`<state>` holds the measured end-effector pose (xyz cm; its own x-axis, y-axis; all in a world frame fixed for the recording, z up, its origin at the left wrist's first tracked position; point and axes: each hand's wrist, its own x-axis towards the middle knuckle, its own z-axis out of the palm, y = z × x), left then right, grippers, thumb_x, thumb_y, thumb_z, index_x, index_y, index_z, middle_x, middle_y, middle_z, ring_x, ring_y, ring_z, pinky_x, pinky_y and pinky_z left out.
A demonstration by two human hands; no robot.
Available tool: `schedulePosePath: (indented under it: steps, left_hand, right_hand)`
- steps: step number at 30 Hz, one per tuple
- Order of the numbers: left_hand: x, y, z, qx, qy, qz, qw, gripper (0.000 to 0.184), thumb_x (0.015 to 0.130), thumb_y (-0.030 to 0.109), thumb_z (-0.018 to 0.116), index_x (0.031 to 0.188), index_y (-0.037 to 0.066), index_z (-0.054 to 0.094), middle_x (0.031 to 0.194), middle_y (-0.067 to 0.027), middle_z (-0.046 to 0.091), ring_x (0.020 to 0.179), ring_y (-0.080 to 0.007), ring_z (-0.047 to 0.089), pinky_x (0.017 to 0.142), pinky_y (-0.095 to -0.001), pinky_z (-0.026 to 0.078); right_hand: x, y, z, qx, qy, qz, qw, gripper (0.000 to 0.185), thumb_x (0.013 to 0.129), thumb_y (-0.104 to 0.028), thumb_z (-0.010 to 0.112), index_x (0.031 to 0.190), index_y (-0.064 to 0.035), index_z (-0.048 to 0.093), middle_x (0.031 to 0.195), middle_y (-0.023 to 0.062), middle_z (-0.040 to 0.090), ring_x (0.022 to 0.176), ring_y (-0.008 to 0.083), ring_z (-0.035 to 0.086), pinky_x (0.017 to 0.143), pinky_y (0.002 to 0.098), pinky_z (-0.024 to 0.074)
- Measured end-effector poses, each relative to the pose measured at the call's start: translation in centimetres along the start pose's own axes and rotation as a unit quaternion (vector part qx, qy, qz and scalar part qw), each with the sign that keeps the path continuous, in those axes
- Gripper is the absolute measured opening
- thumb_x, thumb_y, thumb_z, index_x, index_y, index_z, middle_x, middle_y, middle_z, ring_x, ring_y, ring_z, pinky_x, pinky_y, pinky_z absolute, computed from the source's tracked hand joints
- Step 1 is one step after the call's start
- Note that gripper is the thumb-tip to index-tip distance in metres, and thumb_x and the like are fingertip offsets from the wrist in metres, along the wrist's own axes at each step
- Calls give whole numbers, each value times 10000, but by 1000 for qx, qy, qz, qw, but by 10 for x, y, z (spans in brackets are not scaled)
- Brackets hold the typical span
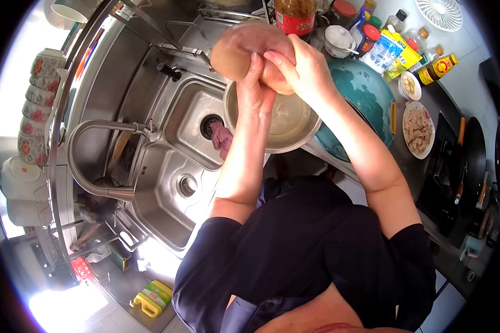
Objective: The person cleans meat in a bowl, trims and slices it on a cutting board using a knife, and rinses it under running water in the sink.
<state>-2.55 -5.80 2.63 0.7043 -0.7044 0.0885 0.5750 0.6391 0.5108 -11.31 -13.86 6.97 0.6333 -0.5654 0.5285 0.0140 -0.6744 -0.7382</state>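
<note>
Both my hands hold a large, smooth, pinkish-brown piece of what looks like raw meat (247,47) up over a metal basin (286,125). My left hand (255,86) grips it from below, with the thumb pressed on its surface. From the right, my right hand (305,64) is wrapped round it, thumb on top and the other fingers partly hidden. Pale cloudy liquid shows in the basin beneath. A teal round board or lid (361,100) lies right of the basin, with a dark blade-like edge resting on it.
A double sink (197,119) with a tap (80,158) and a pink cloth (221,140) is at left. Bottles and jars line the back right. A plate of meat pieces (418,130), a small bowl (409,87) and a wok (472,161) stand at right.
</note>
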Motion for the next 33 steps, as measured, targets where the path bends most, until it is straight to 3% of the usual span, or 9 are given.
schedulePosePath:
  steps: [5,8,12,15,22,24,27,30,33]
  left_hand:
    - [0,10,6,27,5,10,1000,546,910,279,641,1337,21,421,1281,-108,530,1221,-252,482,1080,-414,377]
    - [1,12,3,34,-2,8,999,568,919,338,619,1346,28,411,1305,-109,510,1233,-253,469,1083,-422,371]
    - [-1,6,-3,16,12,-10,1000,563,922,355,605,1354,50,410,1318,-100,503,1238,-255,465,1089,-430,362]
    - [0,7,-9,-6,21,-28,999,548,929,347,593,1358,60,408,1322,-93,502,1239,-258,463,1091,-434,357]
    - [1,23,0,22,-11,0,1000,627,882,369,655,1353,41,404,1301,-98,516,1218,-256,483,1074,-430,377]
    - [5,25,-4,-9,-8,-10,1000,620,884,309,674,1358,28,388,1309,-99,504,1233,-241,468,1074,-421,375]
    - [8,25,-10,-10,1,-16,1000,589,887,303,670,1343,34,412,1294,-86,521,1218,-237,481,1070,-415,379]
    - [12,25,-20,-30,-6,-19,999,566,887,302,670,1328,39,432,1282,-75,534,1204,-236,492,1068,-409,382]
    - [13,26,-24,-28,0,-15,999,555,888,306,668,1320,42,441,1282,-75,533,1198,-236,495,1068,-415,383]
  right_hand:
    - [-17,9,9,266,3,21,964,563,826,-342,727,1225,-14,500,1102,147,629,1045,220,615,857,314,484]
    - [-15,-3,-3,330,-132,104,929,706,812,-371,735,1341,-22,424,1212,120,586,1160,175,534,936,301,447]
    - [-12,15,4,26,-110,112,987,644,813,-407,720,1240,2,467,985,169,655,868,281,665,785,356,522]
    - [-15,17,10,-45,-71,58,995,609,819,-417,711,1192,6,481,892,194,653,723,317,665,701,382,532]
    - [-11,13,9,369,-154,32,916,530,808,-297,758,1192,-2,544,964,84,661,811,157,623,739,299,505]
    - [-16,22,8,346,-233,174,892,460,812,-199,768,1183,-1,582,1086,43,663,967,131,610,875,286,492]
    - [-10,21,10,266,-249,222,905,388,820,-149,757,1141,13,610,1059,45,668,954,111,604,869,274,491]
    - [-13,25,23,212,-167,139,953,297,809,-244,749,959,-5,656,749,47,661,686,128,589,635,296,467]
    - [-9,19,20,176,-225,204,936,393,815,-158,757,1138,3,603,1039,54,656,936,116,591,842,266,481]
